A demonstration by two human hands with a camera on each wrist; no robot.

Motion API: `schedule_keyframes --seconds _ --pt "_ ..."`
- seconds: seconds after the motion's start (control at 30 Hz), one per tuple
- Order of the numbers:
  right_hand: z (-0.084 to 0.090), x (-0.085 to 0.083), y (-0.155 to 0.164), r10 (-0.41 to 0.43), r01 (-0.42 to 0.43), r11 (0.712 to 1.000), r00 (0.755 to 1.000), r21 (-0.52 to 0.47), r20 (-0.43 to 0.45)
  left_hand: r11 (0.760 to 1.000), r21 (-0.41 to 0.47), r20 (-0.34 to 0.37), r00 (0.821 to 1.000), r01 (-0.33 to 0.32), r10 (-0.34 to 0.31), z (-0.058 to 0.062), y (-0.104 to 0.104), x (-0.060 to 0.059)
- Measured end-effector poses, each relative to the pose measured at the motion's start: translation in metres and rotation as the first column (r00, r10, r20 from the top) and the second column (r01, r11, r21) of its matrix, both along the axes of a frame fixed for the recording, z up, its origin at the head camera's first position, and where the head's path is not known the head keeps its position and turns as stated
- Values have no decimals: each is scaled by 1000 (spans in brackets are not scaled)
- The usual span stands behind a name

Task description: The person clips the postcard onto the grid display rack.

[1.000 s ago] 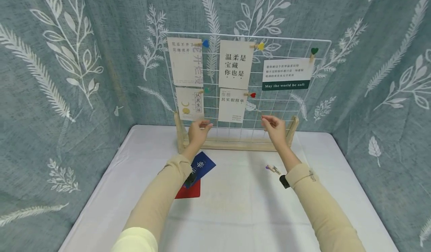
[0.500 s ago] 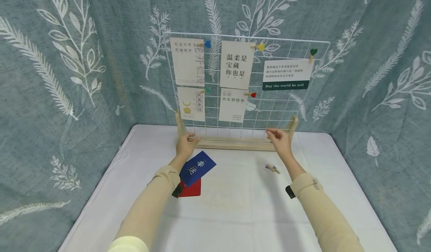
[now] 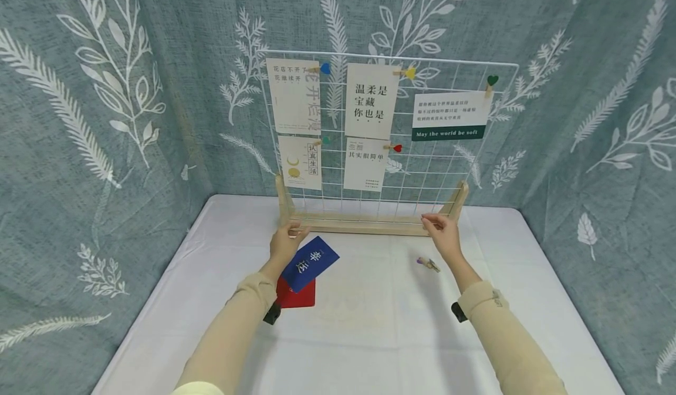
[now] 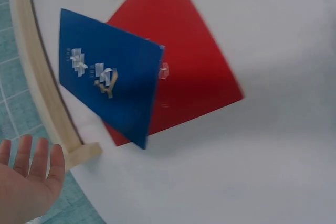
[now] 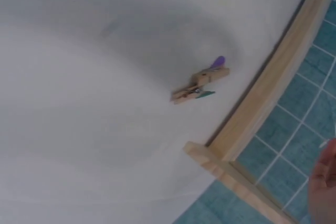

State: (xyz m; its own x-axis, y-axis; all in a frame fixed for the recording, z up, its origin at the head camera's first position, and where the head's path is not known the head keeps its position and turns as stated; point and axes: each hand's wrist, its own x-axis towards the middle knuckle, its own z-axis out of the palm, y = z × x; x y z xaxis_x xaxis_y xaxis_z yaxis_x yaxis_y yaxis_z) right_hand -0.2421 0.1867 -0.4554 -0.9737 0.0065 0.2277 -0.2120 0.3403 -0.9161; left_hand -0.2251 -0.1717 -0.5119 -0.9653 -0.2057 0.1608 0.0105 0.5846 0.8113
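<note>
My left hand (image 3: pixel 285 245) hovers with loosely spread fingers beside a blue card (image 3: pixel 310 264), holding nothing. That card lies partly over a red card (image 3: pixel 302 298) on the white table; both also show in the left wrist view. My right hand (image 3: pixel 445 237) is raised near the right end of the wooden base (image 3: pixel 364 227), its fingers loosely bent and nothing seen in them. Below and left of it lie a few small wooden clothespins (image 5: pixel 210 75), with purple and green bits showing. A white wire grid (image 3: pixel 369 195) stands upright in the base.
Several cards hang on the grid by heart-topped clothespins, among them a large-print card (image 3: pixel 372 125), a green-banded card (image 3: pixel 449 132) and a moon card (image 3: pixel 301 182). A patterned grey-green curtain (image 3: pixel 174 119) surrounds the white table (image 3: pixel 359 330).
Both hands have come down from in front of the grid's lower part toward the table. The left hand has also moved left, uncovering the blue card; the right has shifted slightly right.
</note>
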Motion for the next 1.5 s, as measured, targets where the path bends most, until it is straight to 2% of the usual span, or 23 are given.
schedule_keyframes --seconds 0.07,0.17,0.23,0.27,0.4,0.53,0.63,0.87,1.17,1.23,1.33,1.5 --pt "-11 -4 4 -10 10 1000 1000 7 10 1000 -17 20 1000 -17 17 16 7 17" --pt "-21 -5 8 -18 18 999 1000 27 -1 999 -44 71 997 -28 31 22 9 29" --pt "-25 -5 10 -16 16 1000 1000 20 -14 998 -61 97 995 -22 28 19 6 32" --pt "-22 -2 9 -18 18 1000 1000 12 -10 997 -66 117 993 -25 33 18 4 34" --pt "-30 -1 13 -39 39 999 999 27 18 992 -123 166 985 -17 38 7 -4 39" --pt "-40 -4 18 -67 64 996 996 58 53 983 -183 188 981 -22 57 -3 -8 44" --pt "-44 -3 20 -75 72 996 995 60 63 978 -202 224 970 -46 92 -8 -7 48" --pt "-50 -1 27 -85 76 992 993 104 81 971 -189 363 908 -147 208 -11 1 56" --pt "-63 3 36 -86 71 979 994 193 68 953 -288 523 818 -97 241 -10 7 71" --pt "-65 5 37 -87 70 973 994 220 67 948 -303 533 807 -99 254 -7 9 74" --pt "-69 9 37 -91 69 963 993 261 73 937 -332 545 790 -106 282 -3 14 74" --pt "-75 13 36 -147 104 941 983 323 110 932 -327 591 737 -155 329 -3 22 65"
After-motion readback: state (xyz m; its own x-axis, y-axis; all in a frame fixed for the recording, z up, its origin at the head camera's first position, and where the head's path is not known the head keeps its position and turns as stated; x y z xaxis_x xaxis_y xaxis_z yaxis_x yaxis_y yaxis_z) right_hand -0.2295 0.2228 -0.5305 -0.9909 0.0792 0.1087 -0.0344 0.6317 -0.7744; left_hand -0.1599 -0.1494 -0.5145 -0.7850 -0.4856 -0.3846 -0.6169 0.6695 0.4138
